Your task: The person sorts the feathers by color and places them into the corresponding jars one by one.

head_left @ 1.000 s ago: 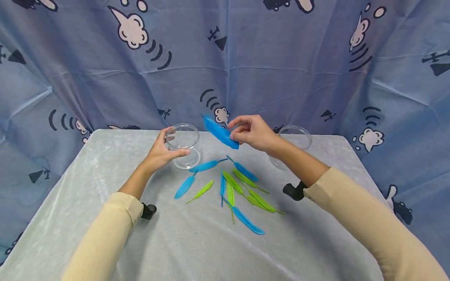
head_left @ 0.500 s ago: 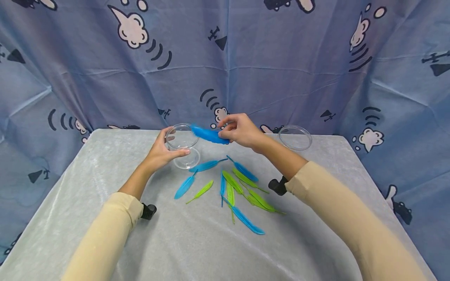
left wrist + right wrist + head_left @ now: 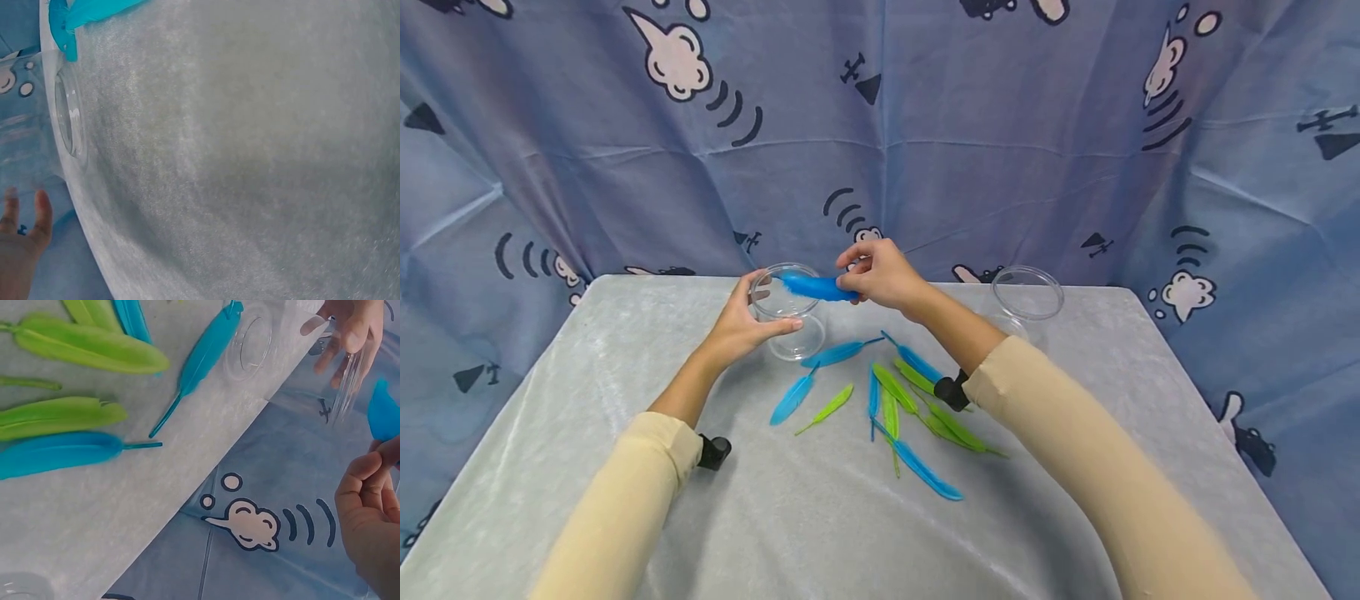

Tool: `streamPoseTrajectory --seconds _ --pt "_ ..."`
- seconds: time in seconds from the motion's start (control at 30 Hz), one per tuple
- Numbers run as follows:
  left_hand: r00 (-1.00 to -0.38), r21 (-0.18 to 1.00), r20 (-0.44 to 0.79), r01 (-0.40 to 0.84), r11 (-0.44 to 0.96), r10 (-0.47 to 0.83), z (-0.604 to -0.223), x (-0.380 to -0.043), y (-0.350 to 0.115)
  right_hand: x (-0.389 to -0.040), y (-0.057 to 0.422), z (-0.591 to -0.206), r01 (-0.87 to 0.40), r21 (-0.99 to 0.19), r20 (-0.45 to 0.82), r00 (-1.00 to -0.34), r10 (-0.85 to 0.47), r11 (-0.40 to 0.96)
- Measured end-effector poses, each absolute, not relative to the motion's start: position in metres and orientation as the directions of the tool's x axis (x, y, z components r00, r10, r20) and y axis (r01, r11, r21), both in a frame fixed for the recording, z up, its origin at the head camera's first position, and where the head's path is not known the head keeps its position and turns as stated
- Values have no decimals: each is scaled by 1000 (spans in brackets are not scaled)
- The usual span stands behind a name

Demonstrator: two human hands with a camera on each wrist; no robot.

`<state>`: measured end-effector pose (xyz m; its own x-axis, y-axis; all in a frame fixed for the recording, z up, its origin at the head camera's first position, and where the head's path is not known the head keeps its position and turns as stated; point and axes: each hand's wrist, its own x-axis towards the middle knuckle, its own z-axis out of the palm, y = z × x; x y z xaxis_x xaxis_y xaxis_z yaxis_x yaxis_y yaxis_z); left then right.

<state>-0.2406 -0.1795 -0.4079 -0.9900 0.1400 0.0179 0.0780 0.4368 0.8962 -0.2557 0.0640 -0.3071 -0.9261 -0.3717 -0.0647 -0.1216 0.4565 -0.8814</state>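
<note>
Left hand (image 3: pixel 737 321) gripping one clear jar (image 3: pixel 790 312), right hand (image 3: pixel 880 273) pinching one blue feather (image 3: pixel 818 288) near its mouth, second jar (image 3: pixel 1030 307), five loose blue feathers (image 3: pixel 792 399), at least five green feathers (image 3: pixel 895 388)

Blue feathers (image 3: pixel 817 288), green feathers (image 3: pixel 895 388), blue curtain (image 3: pixel 812 108) (cloud-printed)

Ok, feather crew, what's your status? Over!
Left hand gripping clear cup. Right hand pinching blue feather, tip by the cup's mouth. Nothing seen blocking the mouth.
</note>
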Motion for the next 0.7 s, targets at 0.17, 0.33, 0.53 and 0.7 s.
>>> streamPoseTrajectory --seconds 0.17,0.33,0.53,0.7 --pt "-990 896 23 83 436 141 -407 -241 -181 -257 57 -306 -87 -882 -87 -935 -343 462" --pt "-989 899 25 85 429 144 -405 -240 -181 -259 52 -303 -81 -881 -87 -941 -328 466" --pt "-989 900 35 94 427 145 -406 -241 -181 -261 46 -302 -76 -894 -87 -937 -339 441" --pt "-987 905 36 98 415 154 -407 -241 -182 -262 43 -303 -66 -918 -95 -921 -377 391"
